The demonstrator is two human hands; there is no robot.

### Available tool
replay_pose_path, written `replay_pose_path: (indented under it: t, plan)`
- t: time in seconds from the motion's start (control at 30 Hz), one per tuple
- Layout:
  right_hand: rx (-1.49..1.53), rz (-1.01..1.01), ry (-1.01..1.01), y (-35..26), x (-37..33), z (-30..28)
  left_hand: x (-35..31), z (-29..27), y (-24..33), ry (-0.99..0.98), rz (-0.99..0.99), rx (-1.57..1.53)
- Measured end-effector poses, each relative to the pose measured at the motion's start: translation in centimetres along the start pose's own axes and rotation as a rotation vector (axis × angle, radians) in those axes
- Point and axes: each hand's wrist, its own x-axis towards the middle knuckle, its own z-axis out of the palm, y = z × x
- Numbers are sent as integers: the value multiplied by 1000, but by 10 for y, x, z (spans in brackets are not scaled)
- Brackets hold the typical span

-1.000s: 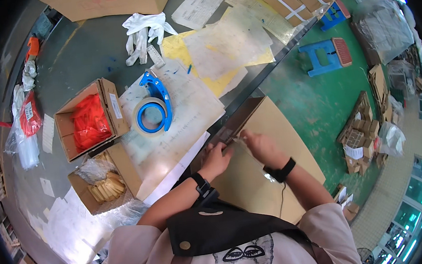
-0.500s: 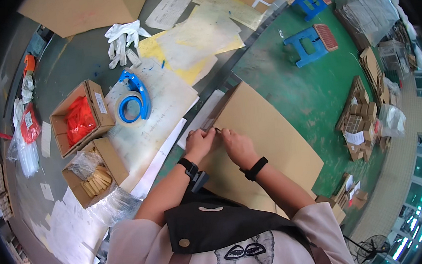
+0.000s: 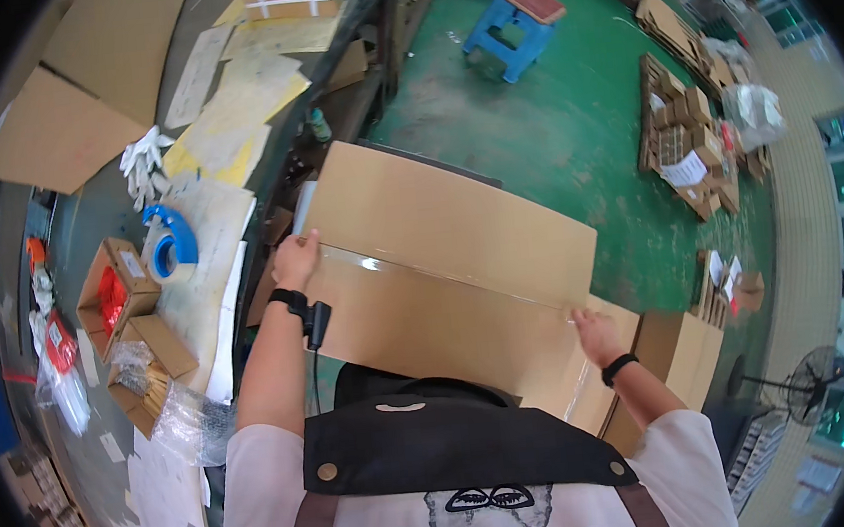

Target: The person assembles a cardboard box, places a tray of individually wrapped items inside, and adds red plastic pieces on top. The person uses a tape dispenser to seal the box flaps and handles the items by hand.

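Observation:
A large brown cardboard box (image 3: 431, 248) lies in front of me, a strip of clear tape running along the seam of its upper face. At the box's left end, my left hand (image 3: 296, 263) is closed on the edge, fingertips resting at the seam. My right hand (image 3: 599, 336) grips the opposite end, near where the tape stops; some of its fingers are hidden. Both wrists wear black bands, and the left one carries a small black device (image 3: 317, 323).
On the workbench at left are a blue tape dispenser (image 3: 171, 243), white gloves (image 3: 145, 167), and small cartons holding a red bag (image 3: 112, 299) and yellowish pieces (image 3: 155, 387). Another carton (image 3: 686, 351) stands at right. A blue stool (image 3: 512, 33) and a pallet of cartons (image 3: 687, 140) are farther off.
My hands were close together at the box's left edge; now they are apart at opposite ends. The box has turned, bringing its taped seam into view. The whole view has shifted.

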Motion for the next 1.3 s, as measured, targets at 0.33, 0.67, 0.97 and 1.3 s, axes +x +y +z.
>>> replay_pose_path:
  t: [0.33, 0.67, 0.97, 1.3]
  plan:
    - [738, 93, 353, -32, 19, -47, -30, -26, 3, 71, -24, -366]
    - [511, -255, 75, -48, 72, -62, -93, -64, -12, 12, 156, -714]
    - [827, 602, 71, 142, -155, -22, -118, -31, -65, 238, 179, -460]
    - [2035, 136, -35, -125, -11, -122, -221, 73, 36, -502, 648, 463]
